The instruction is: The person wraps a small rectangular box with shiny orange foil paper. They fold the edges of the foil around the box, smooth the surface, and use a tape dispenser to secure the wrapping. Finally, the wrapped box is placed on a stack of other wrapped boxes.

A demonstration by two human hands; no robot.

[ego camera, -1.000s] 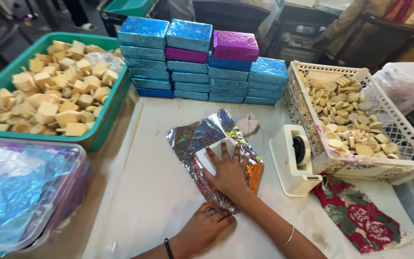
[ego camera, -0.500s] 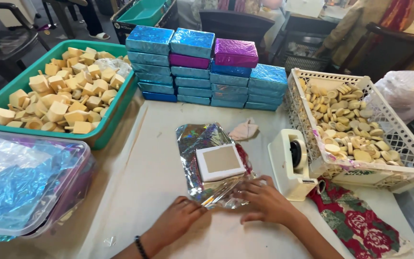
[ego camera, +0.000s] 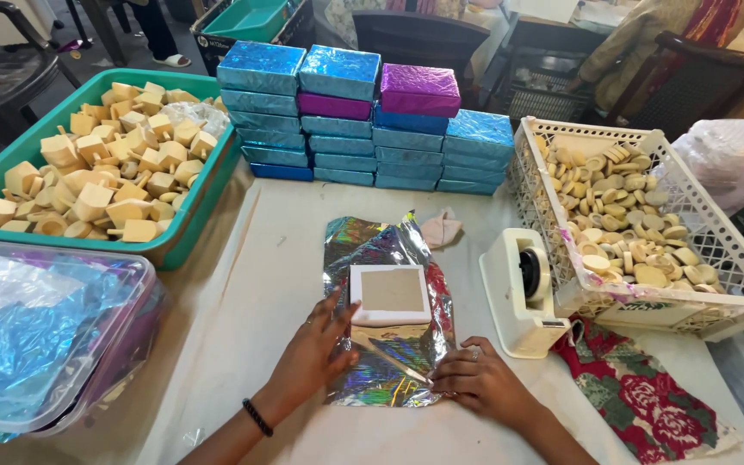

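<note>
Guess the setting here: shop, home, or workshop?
Most likely a small hand-packing workshop. A green tub and a white basket hold bulk loose pieces, finished foil-wrapped boxes are stacked behind, and both hands, left hand and right hand, press on a foil sheet under a flat box, beside a tape dispenser.

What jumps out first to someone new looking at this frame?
The sheet of holographic foil at table centre, with a small white square box lying on it; the left hand and right hand press the foil's near edge. Behind it rises a stack of blue and purple wrapped boxes, with a green tray of pale wooden blocks at left.
</note>
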